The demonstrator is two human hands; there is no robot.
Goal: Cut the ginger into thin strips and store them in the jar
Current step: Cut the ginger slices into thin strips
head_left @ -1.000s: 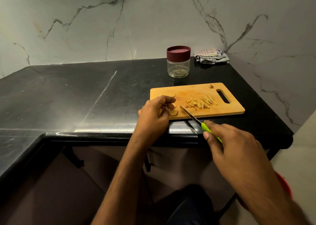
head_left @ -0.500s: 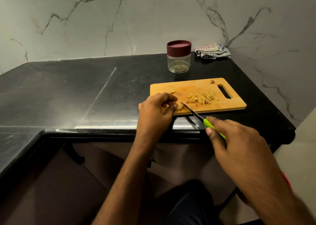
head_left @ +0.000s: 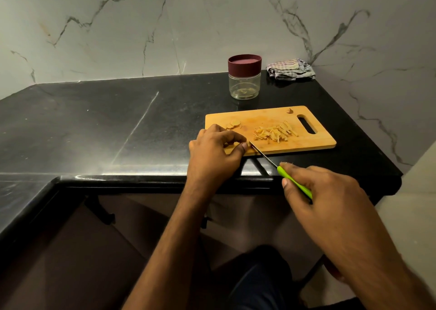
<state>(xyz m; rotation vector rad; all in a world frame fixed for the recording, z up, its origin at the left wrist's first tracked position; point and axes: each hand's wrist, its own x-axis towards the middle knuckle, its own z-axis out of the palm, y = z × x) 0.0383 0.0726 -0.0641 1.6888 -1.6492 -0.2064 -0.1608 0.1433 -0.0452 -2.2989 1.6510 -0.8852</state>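
A wooden cutting board lies on the black counter. On it is a pile of thin ginger strips, a few ginger slices at its left, and a small scrap near the far edge. My left hand pinches a ginger piece at the board's near-left corner; the piece is mostly hidden under my fingers. My right hand grips the green handle of a knife, whose blade tip meets my left fingertips. A clear jar with a maroon lid stands closed behind the board.
A folded checked cloth lies at the back right by the marble wall. The black counter runs left and turns toward me in an L; its front edge lies just under my hands. The counter ends at the right past the board.
The knife blade has slid left until its tip is against my left fingertips. My left hand has curled tighter over the ginger piece. The view has shifted slightly.
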